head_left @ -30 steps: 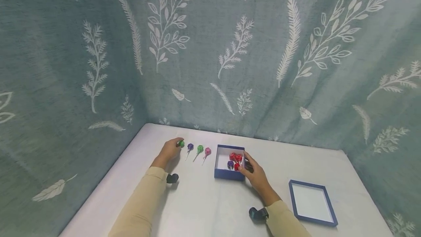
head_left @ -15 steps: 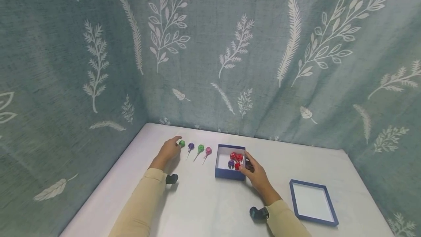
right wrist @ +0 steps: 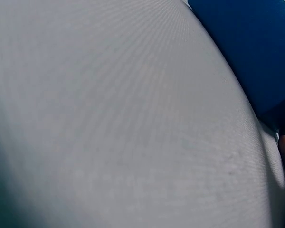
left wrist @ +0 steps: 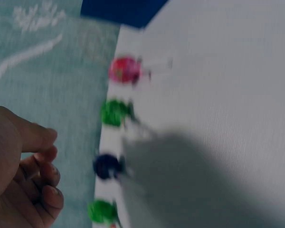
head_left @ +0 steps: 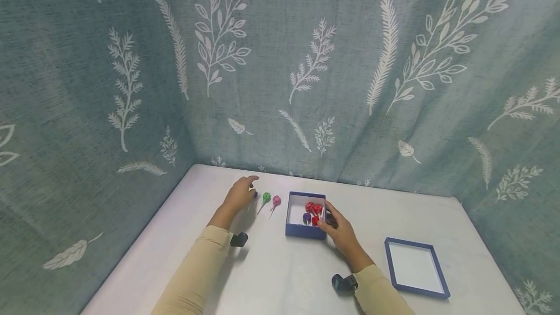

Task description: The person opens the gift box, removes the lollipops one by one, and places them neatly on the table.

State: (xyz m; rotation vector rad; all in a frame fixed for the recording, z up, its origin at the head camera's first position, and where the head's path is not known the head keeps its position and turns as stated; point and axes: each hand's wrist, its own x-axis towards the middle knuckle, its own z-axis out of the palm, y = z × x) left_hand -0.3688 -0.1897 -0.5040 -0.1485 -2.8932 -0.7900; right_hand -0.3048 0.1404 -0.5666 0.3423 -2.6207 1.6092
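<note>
My left hand hovers over the left end of a row of lollipops, its fingers loosely bent around nothing. In the left wrist view the row shows a pink lollipop, a green lollipop, a purple lollipop and another green lollipop. That last one is hidden by the hand in the head view. My right hand grips the right wall of an open blue box, thumb at the rim. Inside lie several red lollipops and a purple lollipop.
A blue-rimmed lid with a white inside lies at the right on the white table. A leaf-patterned curtain rises behind the table and along its sides.
My left hand has shifted right, from the leftmost green lollipop to beside the purple one, now mostly covered in the head view. The right hand and box stay put.
</note>
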